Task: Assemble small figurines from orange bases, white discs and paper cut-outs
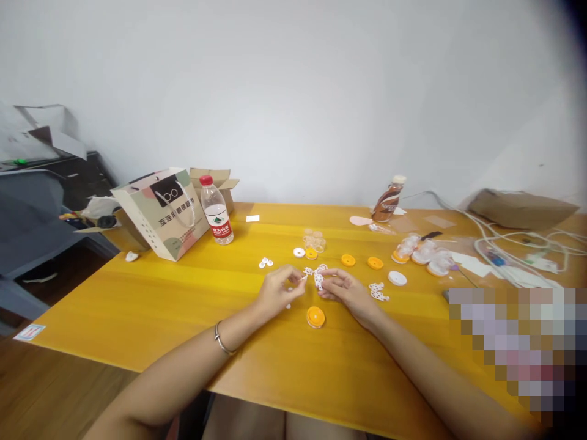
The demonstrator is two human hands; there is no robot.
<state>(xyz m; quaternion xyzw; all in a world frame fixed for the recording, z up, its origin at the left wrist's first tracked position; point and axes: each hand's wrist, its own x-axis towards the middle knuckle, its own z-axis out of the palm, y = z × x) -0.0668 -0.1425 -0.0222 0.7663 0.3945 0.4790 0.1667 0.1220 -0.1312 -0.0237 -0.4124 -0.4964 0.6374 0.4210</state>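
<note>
My left hand and my right hand rest on the yellow table, fingertips meeting in a pinch. Between them they hold a small white perforated plastic piece. A bracelet circles my left wrist. Just in front of my hands lies an orange round cap. More white perforated pieces lie to the right, and some small white discs lie to the left. Two further orange caps and a white ring sit beyond my hands.
A printed paper bag, a water bottle and a cardboard box stand at the back left. A brown drink bottle, clear containers, cables and a brown bag fill the right. A blurred patch covers the near right.
</note>
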